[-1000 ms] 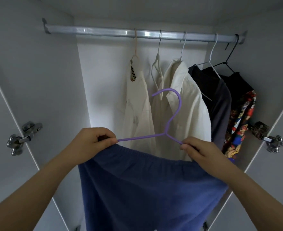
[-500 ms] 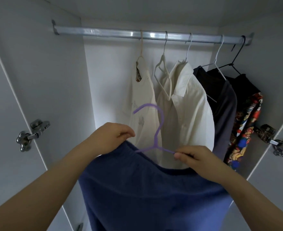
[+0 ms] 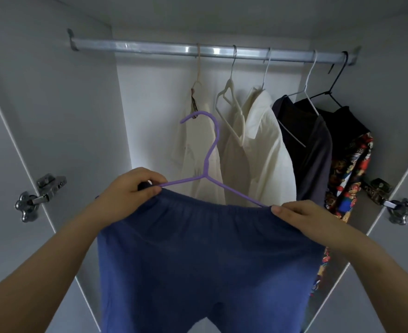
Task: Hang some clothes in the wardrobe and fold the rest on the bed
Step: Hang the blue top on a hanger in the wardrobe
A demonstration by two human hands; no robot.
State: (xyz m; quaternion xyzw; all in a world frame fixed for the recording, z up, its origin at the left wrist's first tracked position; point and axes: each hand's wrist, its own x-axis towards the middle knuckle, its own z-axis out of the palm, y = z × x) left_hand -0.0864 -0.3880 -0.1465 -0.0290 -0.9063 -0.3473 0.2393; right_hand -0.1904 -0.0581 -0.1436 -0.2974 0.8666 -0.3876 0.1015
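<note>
While the left hand [image 3: 132, 188] and right hand [image 3: 299, 216] gripped the blue trousers' [image 3: 198, 255] waistband, a purple hanger [image 3: 210, 169] stood upright below the wardrobe rail [image 3: 150, 48].

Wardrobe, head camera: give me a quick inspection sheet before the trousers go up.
Surface: wardrobe rail, loaded from its middle to its right end.
Job's things: purple hanger off the rail, with its hook below it; blue trousers, waistband stretched across the hanger's two ends.
Clutter: a bare white hanger between cream shirts; a dark garment and a patterned garment at the right.
Hands: left hand grips one hanger end and the waistband; right hand pinches the other end.
Cables: nothing seen.
Surroundings: open doors, metal hinges on both sides.
</note>
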